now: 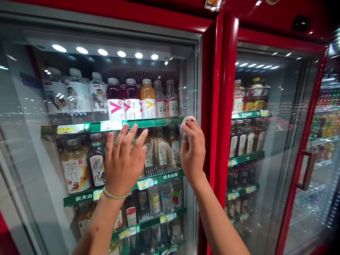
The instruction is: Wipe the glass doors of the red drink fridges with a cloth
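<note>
In the head view, the right hand (pixel 193 150) is pinching a bunched white cloth (pixel 184 123) with curled fingers and seems to be pressing it to the glass (pixel 190 102), just beside the right end of the top shelf (pixel 159 122) and near the red frame (pixel 216 106). The left hand (pixel 123 163) is spreading its fingers before the pane, holding nothing; whether it is touching, I cannot tell. A band (pixel 114 194) is circling its wrist. Work with the cloth is apparently under way. How much glass is done is staying unclear: reflections are crossing the pane, and no clear streak or wet edge is separating covered from uncovered parts. Bottles (pixel 132 102) are standing behind it.
</note>
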`<state>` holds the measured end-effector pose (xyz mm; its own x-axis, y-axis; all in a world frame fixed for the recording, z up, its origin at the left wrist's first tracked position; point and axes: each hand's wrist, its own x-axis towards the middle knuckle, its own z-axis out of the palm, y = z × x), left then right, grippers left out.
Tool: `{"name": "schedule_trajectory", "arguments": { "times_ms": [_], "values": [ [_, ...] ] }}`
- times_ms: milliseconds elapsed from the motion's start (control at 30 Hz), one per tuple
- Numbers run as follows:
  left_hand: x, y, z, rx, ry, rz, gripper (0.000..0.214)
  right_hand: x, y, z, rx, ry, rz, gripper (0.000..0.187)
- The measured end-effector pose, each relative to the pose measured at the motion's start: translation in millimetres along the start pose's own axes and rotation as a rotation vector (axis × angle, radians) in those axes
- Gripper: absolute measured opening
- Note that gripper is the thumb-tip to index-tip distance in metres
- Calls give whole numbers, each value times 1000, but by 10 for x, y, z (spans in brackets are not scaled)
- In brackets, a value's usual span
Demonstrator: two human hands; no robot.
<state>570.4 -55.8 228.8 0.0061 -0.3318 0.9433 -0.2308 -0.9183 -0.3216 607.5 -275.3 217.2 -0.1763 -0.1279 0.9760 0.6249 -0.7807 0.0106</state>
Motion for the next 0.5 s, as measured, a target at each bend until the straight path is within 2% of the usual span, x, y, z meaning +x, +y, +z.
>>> {"name": "schedule_trajectory", "arguments": {
  "times_ms": [100, 233, 400, 500],
  "values": [
    [5, 4, -3, -8, 1, -7, 60, -14, 22, -3, -4, -18, -58, 51],
    [8, 8, -4, -15, 15, -1, 59, -15, 23, 5, 13, 25, -8, 48],
    [7, 3, -10, -37, 13, 0, 58, -13, 23, 2, 9, -60, -98, 50],
    [7, 3, -15, -51, 13, -7, 58, 45, 41, -5, -8, -11, -73, 49]
  ]
}}
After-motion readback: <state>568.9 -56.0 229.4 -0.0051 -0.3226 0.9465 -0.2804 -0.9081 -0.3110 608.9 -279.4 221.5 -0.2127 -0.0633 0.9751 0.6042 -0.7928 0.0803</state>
